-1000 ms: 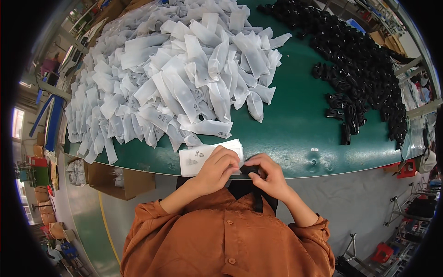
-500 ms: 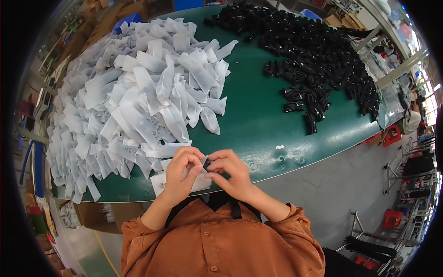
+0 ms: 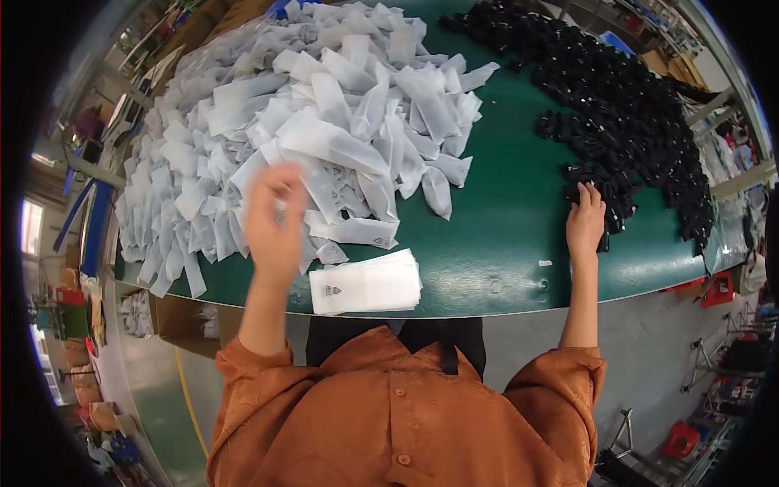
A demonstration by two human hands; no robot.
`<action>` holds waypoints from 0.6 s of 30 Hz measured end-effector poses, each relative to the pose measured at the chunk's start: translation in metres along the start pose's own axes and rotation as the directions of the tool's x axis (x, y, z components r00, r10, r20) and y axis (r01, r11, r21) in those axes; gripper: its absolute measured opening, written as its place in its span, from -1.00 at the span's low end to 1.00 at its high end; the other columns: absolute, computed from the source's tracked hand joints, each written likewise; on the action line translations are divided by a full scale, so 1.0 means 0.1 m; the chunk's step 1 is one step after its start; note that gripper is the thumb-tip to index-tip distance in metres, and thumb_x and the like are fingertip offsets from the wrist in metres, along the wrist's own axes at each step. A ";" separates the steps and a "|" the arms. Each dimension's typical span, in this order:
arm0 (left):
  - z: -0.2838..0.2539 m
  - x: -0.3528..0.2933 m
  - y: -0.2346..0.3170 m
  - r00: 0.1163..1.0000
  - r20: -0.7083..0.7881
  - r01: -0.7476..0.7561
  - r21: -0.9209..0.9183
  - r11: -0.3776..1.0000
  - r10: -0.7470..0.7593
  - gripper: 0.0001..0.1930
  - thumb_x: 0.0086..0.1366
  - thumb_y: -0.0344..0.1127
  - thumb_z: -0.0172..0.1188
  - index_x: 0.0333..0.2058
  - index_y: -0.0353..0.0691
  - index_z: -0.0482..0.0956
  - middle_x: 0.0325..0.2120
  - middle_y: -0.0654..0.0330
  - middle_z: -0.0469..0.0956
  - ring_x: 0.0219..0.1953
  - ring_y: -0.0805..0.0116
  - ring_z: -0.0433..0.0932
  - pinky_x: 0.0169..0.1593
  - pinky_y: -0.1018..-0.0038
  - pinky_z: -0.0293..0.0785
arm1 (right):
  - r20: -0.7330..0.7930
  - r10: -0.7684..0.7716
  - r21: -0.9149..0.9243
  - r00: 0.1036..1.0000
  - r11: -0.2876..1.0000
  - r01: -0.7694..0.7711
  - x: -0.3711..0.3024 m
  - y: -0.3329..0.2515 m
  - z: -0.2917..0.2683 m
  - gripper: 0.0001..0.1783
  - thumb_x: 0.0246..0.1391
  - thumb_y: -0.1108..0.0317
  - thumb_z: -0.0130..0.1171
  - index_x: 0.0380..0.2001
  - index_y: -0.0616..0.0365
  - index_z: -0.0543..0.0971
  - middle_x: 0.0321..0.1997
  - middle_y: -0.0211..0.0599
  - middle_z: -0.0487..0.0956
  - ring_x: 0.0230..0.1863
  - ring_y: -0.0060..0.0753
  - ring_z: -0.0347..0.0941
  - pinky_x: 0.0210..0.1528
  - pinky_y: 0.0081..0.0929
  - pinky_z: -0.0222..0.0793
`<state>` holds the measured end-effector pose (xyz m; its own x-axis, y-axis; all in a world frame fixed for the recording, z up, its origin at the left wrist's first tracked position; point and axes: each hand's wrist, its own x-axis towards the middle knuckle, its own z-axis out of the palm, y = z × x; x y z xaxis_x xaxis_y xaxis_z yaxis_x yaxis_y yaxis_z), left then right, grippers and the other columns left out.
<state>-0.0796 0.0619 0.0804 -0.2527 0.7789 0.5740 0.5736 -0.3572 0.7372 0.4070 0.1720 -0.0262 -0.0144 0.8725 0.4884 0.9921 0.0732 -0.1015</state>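
My left hand (image 3: pixel 274 213), smeared by motion, is raised over the near part of a large pile of frosted white plastic bags (image 3: pixel 191 154). Whether its fingers hold anything does not show. Just beyond it, a filled bag (image 3: pixel 334 147) lies across the top of the pile. My right hand (image 3: pixel 586 221) reaches to the near edge of a heap of coiled black cables (image 3: pixel 641 138). Its fingers are stretched out and touch the cables, and no cable is visibly gripped. Between my arms, a stack of flat white bags (image 3: pixel 369 282) lies at the table's front edge.
Both piles rest on a green table (image 3: pixel 487 235) with a curved-looking front edge. A small white label (image 3: pixel 545 263) lies on it near my right forearm. Below the table at left stands an open cardboard box (image 3: pixel 185 321). Red stools (image 3: pixel 680 439) are on the floor at right.
My hands have moved apart from the flat bags, the left toward the white pile, the right out to the cables. A bag now lies on top of the pile. The view has shifted.
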 end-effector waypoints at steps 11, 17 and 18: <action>0.56 -1.25 0.08 0.804 0.589 -0.175 0.106 0.979 0.080 -0.76 0.14 -0.44 0.37 -0.22 -0.27 0.55 -0.28 0.09 0.50 -0.24 0.05 0.53 -0.16 0.33 0.49 | 0.122 -0.084 0.139 0.989 0.988 0.067 -0.43 -0.99 -0.46 -0.64 0.12 0.18 0.34 -0.01 -0.04 0.63 -0.28 -0.18 0.52 -0.34 -0.03 0.56 -0.32 -0.18 0.46; 0.59 -1.28 0.03 0.838 0.544 0.039 0.021 0.999 -0.044 -0.88 0.17 -0.48 0.29 -0.36 -0.25 0.50 -0.40 0.13 0.46 -0.33 0.09 0.51 -0.26 0.27 0.44 | 0.222 -0.222 0.719 0.949 0.695 -0.006 -0.84 -1.60 -0.69 -0.65 -0.04 0.44 0.44 -0.13 0.19 0.63 -0.26 -0.17 0.51 -0.31 -0.15 0.51 -0.28 -0.33 0.44; 0.58 -1.26 0.05 0.827 0.552 0.118 0.011 0.993 -0.105 -0.89 0.19 -0.49 0.27 -0.36 -0.26 0.50 -0.41 0.13 0.46 -0.37 0.11 0.50 -0.29 0.30 0.43 | 0.221 -0.229 0.743 0.948 0.669 -0.011 -0.91 -1.69 -0.72 -0.61 -0.05 0.47 0.44 -0.10 0.17 0.62 -0.23 -0.17 0.49 -0.30 -0.16 0.50 -0.27 -0.36 0.44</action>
<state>0.0000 -0.0084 -0.0087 0.1612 0.9663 0.2008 0.5480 -0.2569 0.7961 0.2493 0.0449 0.0090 -0.2684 0.9170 0.2952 0.5719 0.3982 -0.7172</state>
